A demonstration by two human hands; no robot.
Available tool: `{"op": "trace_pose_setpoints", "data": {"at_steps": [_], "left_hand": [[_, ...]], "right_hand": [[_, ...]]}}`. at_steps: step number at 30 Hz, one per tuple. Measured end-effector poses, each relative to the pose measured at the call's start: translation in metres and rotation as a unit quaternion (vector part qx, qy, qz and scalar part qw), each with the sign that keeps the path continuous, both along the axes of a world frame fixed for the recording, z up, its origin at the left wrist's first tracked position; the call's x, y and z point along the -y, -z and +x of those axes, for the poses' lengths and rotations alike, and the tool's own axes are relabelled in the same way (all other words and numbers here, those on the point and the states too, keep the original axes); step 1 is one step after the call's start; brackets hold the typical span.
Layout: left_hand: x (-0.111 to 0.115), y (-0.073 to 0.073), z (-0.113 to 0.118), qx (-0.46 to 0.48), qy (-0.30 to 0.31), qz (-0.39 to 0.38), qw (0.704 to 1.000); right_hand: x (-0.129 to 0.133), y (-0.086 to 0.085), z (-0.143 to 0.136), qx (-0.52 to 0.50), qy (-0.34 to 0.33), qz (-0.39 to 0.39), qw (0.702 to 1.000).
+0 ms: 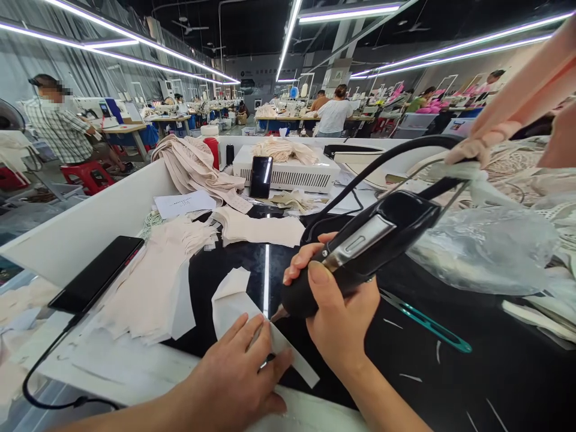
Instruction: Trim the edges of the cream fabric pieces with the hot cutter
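My right hand is wrapped round a thick black corded hand tool with a silver lever along its side. The tool tilts down to the left, and its narrow brownish tip reaches the edge of a pale fabric piece. That piece lies on the glossy black work surface, with one end folded over. Pressing on it from the near side is my left hand, its fingers stretched out close to the tip. The left palm covers some of the fabric.
Stacked pale fabric pieces and a phone lie left. A vented white box stands behind. Right are a teal slim tool, a plastic bag and scraps. The tool's cable arches overhead; people sit at sewing machines beyond.
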State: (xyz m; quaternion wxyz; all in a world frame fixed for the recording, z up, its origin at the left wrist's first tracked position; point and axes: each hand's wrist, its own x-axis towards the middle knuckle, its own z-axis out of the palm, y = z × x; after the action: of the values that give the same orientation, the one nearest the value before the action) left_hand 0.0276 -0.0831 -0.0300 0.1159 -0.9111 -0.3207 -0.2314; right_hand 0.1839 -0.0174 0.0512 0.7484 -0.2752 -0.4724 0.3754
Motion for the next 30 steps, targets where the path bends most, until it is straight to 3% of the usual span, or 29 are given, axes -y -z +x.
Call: {"op": "trace_pose_setpoints", "data": {"at_steps": [11,13,17,19,24,30], "left_hand": [[-0.002,0.004,0.0,0.02,0.013,-0.006,1.0],[-0.004,-0.001,-0.002,0.031,0.027,-0.032,0.999],[-0.012,-0.028,-0.013,0.033,0.039,-0.174,0.983],[-0.019,-0.039,-0.023,0.037,0.035,-0.205,0.977],[-0.038,-0.04,-0.043,-0.006,0.064,-0.225,0.972],[-0.035,-0.032,-0.017,-0.13,-0.076,-0.153,0.977]], "right_hand": [[-0.006,0.003,-0.004,0.017,-0.011,0.001,1.0],[-0.005,0.002,0.0,0.021,-0.016,-0.002,1.0],[-0.003,-0.004,0.018,0.037,0.005,-0.004,0.999],[-0.001,-0.005,0.03,0.058,0.023,0.004,0.998],[0.008,-0.007,0.061,0.143,0.048,0.019,0.988],[0.019,-0.017,0.073,0.252,0.154,-0.041,0.955]]}}
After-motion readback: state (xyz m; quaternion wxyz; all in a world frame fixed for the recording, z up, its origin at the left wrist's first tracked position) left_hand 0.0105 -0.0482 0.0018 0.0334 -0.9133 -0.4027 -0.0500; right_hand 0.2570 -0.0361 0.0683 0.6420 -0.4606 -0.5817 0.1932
